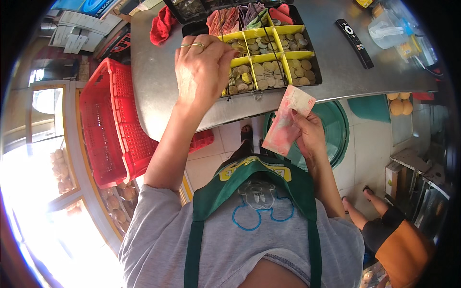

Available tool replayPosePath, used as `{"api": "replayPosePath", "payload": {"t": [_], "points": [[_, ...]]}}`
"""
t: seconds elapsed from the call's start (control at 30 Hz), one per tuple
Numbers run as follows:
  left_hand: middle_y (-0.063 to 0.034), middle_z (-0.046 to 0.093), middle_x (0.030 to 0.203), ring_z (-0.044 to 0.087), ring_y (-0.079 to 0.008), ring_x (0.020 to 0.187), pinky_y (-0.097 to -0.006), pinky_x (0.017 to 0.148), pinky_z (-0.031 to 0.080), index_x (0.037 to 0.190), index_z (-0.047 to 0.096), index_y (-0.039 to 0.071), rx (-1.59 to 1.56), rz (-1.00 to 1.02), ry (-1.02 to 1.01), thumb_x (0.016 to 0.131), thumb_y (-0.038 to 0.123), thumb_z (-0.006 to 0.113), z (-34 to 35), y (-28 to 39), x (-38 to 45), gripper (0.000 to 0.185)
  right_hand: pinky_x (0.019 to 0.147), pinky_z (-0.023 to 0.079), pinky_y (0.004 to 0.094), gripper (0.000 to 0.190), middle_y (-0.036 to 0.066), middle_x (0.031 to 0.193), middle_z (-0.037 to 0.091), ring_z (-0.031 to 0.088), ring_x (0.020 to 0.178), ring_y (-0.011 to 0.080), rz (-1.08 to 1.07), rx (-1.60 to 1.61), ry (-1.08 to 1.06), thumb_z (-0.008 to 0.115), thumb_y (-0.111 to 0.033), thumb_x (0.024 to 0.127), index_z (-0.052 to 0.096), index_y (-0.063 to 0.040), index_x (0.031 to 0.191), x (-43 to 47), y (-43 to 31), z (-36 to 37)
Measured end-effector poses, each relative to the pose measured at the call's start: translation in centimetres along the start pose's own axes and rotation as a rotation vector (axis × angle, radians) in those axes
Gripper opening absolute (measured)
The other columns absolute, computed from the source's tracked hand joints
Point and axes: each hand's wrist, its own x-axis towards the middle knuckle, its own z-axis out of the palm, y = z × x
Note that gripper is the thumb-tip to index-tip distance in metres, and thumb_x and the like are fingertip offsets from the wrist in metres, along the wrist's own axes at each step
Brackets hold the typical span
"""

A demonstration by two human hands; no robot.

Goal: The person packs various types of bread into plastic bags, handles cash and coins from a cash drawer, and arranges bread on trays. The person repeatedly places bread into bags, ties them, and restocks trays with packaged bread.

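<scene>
My right hand [309, 131] holds a pinkish-red banknote [286, 120] in front of the metal table's edge. My left hand [205, 66], with rings on its fingers, hangs over the left side of a black cash box [318, 72]; its thumb and fingertips are brought together near the coin compartments, and whether a coin is between them cannot be told. Yellow dividers [264, 57] split the box into compartments of coins [268, 73]. Folded reddish banknotes [223, 21] and purple ones [248, 16] stand at the back, beside red plastic pieces [281, 14].
On the metal table [155, 79] lie a red cloth [162, 27] and a black remote control [354, 43]. A red plastic basket [119, 122] stands at the left. Below the table is a green round tub [342, 133]. Another person [399, 237] is at the lower right.
</scene>
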Motion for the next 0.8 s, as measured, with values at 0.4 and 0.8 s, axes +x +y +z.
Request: {"api": "replayPosePath", "payload": {"t": [0.4,0.8], "points": [[-0.0139,0.067,0.089,0.067,-0.0310,0.087,-0.0421,0.074,0.054,0.087,0.067,0.006,0.279,-0.022,-0.895,0.080,0.013,0.066,4.5,1.2,-0.5,0.009,0.105,0.045,0.0499,0.048,0.024,0.130,0.056,0.058,0.120,0.0366,0.268,0.337,-0.008,0.048,-0.028,0.101,0.040,0.003,0.136,-2.0,-1.1,2.0],[-0.0128,0.072,0.087,0.071,-0.0190,0.076,-0.0325,0.062,0.052,0.104,0.065,-0.001,-0.432,-0.394,-0.435,0.086,0.008,0.063,1.9,0.1,-1.6,0.020,0.105,0.044,0.0491,0.046,0.022,0.129,0.058,0.057,0.121,0.0346,0.250,0.348,0.056,0.047,-0.027,0.101,0.041,0.002,0.137,-3.5,-0.6,0.6]]}}
